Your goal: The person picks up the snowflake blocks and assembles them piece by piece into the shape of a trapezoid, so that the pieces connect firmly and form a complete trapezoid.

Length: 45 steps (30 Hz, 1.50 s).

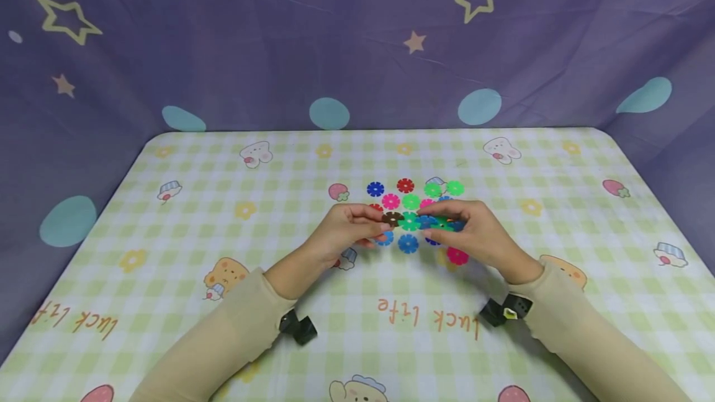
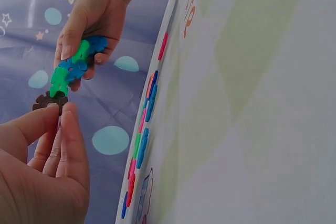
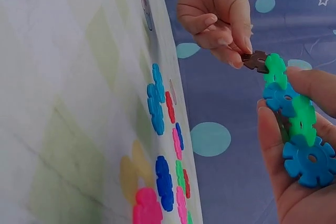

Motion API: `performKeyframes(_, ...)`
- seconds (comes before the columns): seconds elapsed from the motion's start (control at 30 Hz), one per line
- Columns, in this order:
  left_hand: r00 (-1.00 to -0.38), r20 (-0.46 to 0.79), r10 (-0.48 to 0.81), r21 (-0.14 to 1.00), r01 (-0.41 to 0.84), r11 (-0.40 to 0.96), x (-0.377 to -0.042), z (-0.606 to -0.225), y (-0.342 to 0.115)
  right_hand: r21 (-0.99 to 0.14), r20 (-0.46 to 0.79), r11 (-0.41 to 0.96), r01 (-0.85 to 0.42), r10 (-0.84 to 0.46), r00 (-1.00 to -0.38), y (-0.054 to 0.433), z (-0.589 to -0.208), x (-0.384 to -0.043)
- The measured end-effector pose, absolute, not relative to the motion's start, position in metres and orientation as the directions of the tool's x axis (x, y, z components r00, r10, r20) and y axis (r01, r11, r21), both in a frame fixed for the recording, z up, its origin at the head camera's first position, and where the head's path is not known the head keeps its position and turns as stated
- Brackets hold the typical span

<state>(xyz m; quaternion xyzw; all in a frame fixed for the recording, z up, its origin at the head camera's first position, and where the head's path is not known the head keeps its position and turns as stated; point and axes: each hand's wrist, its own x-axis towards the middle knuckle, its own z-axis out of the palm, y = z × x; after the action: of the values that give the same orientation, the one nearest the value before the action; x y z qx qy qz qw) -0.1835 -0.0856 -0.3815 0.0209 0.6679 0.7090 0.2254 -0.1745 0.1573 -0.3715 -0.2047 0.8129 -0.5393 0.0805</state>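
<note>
My right hand (image 1: pixel 475 228) grips a chain of interlocking snowflake discs, green and blue by turns, held up above the table. In the right wrist view a blue disc (image 3: pixel 310 162) forms the near end of the chain and a green disc (image 3: pixel 275 71) the far end. My left hand (image 1: pixel 349 231) pinches a brown notched disc (image 3: pixel 255 61) between thumb and forefinger. The brown disc meets the edge of the end green disc (image 2: pixel 59 81), the two set at an angle to each other. Part of the chain is hidden behind the right fingers.
Under and around the hands, several loose discs lie flat on the checked tablecloth (image 1: pixel 251 334), among them a dark blue disc (image 1: pixel 375 189), a red disc (image 1: pixel 405 185), a light blue disc (image 1: pixel 408 244) and a pink disc (image 1: pixel 457 256). A purple patterned curtain (image 1: pixel 357 48) hangs behind the table.
</note>
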Motion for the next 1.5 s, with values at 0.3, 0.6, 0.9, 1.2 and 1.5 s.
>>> performKeyframes(0.3,-0.906,-0.255,0.337,0.967,-0.235,0.098,-0.183,-0.381,-0.086,-0.905,0.097,0.343,-0.253,-0.411,-0.906,0.156,-0.373,-0.174)
performKeyframes(0.6,-0.921,-0.183,0.343,0.983,-0.167,0.077,-0.184,-0.383,-0.087,-0.911,0.083,0.331,-0.246,-0.439,-0.895,0.155,-0.374,-0.173)
performKeyframes(0.9,-0.923,-0.231,0.308,0.973,-0.218,0.077,-0.189,-0.382,-0.093,-0.920,0.069,0.310,-0.238,-0.470,-0.880,0.158,-0.378,-0.178)
performKeyframes(1.2,-0.890,-0.259,0.374,0.956,-0.183,0.229,-0.192,-0.377,-0.105,-0.957,0.091,0.189,-0.221,-0.529,-0.844,0.158,-0.381,-0.179)
performKeyframes(1.5,-0.882,-0.212,0.420,0.964,-0.118,0.239,-0.194,-0.376,-0.111,-0.960,0.066,0.192,-0.205,-0.557,-0.828,0.156,-0.385,-0.179)
